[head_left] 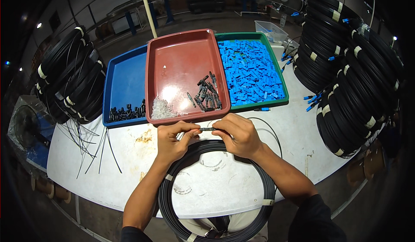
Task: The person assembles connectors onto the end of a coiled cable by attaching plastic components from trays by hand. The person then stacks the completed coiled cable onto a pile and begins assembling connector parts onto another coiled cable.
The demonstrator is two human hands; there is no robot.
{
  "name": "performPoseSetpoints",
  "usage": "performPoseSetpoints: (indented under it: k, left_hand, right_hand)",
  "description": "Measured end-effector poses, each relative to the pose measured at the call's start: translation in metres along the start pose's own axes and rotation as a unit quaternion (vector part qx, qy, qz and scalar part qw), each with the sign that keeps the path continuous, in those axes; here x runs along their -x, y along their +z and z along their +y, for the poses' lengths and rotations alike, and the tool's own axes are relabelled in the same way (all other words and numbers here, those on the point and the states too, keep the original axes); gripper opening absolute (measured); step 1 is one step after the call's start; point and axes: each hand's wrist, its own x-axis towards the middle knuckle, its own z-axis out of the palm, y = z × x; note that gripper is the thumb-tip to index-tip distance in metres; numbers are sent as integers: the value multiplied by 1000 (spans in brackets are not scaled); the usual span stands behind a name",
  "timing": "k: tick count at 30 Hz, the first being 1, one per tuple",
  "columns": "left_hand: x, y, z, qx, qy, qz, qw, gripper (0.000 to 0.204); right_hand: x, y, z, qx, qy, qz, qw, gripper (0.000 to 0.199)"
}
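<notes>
Head view: left hand (175,139) pinched the slim black connector's (207,129) left end, thumb and fingers nearly together. Connector sat level between both hands, near the red tray (181,65). Right hand (238,134) pinched its right end likewise. Judgement: straight alignment and light, untwisted pressure suited this.

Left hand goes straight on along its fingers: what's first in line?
The left hand meets the small black connector it pinches, then likely the right hand; exact depth is unclear.
</notes>
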Motion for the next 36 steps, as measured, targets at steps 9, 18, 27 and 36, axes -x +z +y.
performPoseSetpoints:
  k: [9,18,27,36]
  left_hand:
    - [0,-2,-1,48,-16,-23,998,9]
    - [-1,-6,-3,-37,-56,-15,998,29]
    - [-40,-1,-7,-70,-88,-56,992,25]
    - [-147,46,-7,-340,178,-243,891,15]
  right_hand:
    - [3,1,-5,-71,134,-39,988,13]
    - [0,-6,12,30,60,-19,998,14]
    - [10,-31,52,185,130,137,964,14]
    - [13,-53,75,244,140,164,946,14]
